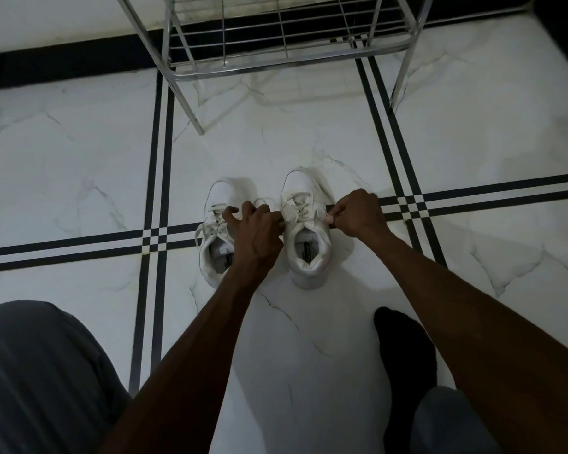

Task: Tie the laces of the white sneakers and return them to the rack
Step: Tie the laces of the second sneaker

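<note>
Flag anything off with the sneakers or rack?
Nothing damaged. The left sneaker sits angled, its loose lace trailing onto the floor. Both hands, left hand and right hand, pull laces on the right sneaker. The metal rack stands upright.

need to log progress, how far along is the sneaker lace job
Done: both sneakers sit on the floor before the rack. In hand: left hand and right hand pull laces across the right sneaker. Left: left sneaker looks untied; neither is racked.
</note>
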Demonstrator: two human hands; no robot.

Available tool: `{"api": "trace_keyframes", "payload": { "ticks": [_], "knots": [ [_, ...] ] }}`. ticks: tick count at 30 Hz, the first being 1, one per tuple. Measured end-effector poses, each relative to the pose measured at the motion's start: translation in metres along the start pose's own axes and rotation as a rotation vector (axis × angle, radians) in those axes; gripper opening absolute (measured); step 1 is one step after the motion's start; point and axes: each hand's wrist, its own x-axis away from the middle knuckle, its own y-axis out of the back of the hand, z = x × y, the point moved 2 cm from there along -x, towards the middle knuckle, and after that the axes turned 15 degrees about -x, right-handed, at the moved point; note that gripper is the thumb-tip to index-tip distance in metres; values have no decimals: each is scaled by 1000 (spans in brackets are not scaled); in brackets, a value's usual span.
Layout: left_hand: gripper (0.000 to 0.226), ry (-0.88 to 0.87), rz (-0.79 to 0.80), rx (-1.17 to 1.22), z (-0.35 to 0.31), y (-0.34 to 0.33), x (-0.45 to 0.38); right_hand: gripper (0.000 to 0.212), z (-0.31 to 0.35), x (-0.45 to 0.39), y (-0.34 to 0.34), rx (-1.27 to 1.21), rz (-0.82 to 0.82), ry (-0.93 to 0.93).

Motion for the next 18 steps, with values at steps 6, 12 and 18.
{"api": "trace_keyframes", "payload": {
  "ticks": [6, 12, 18],
  "knots": [
    [15, 7, 85, 253, 4, 8, 2, 18, 3, 3, 13, 11, 147, 93],
    [40, 86, 198, 743, 15, 13, -11, 19, 16, 7, 28, -283, 407, -95],
    [42, 208, 197, 1192, 20, 40, -18, 31, 38, 4, 36, -842, 429, -126]
  ]
}}
